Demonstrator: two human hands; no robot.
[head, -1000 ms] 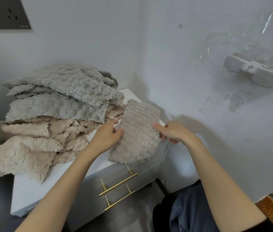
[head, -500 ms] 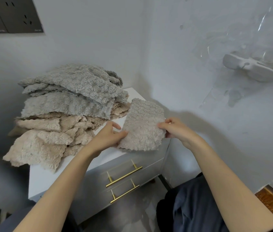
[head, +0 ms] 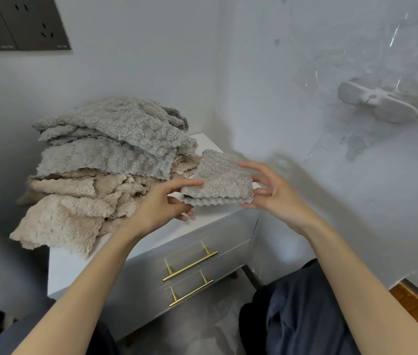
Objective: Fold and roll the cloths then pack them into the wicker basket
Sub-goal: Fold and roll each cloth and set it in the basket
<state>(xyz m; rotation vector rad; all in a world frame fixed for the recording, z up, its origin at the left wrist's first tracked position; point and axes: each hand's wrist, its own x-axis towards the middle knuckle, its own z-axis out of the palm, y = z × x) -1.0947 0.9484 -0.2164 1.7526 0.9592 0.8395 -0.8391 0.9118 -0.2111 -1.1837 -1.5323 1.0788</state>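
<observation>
Two hands on one cloth, head view. The left hand [head: 161, 203] pinches the left end of the folded grey cloth [head: 218, 180] between thumb and fingertip. The right hand [head: 271, 190] grips its right end, thumb on top, fingers curled beneath. The cloth is up in the air over the right edge of the surface [head: 69, 267], doubled over, scalloped hem towards the person. Just left of it, a tall pile of cloths [head: 105, 170] fills the surface's left side, grey on top, beige below, some drooping over the front-left corner. Two brass drawer handles [head: 190, 265] show underneath.

White table [head: 72, 267], two brass drawer handles [head: 190, 265]; dark socket panel [head: 21, 24] upper left; white holder [head: 379, 105] on right wall.
</observation>
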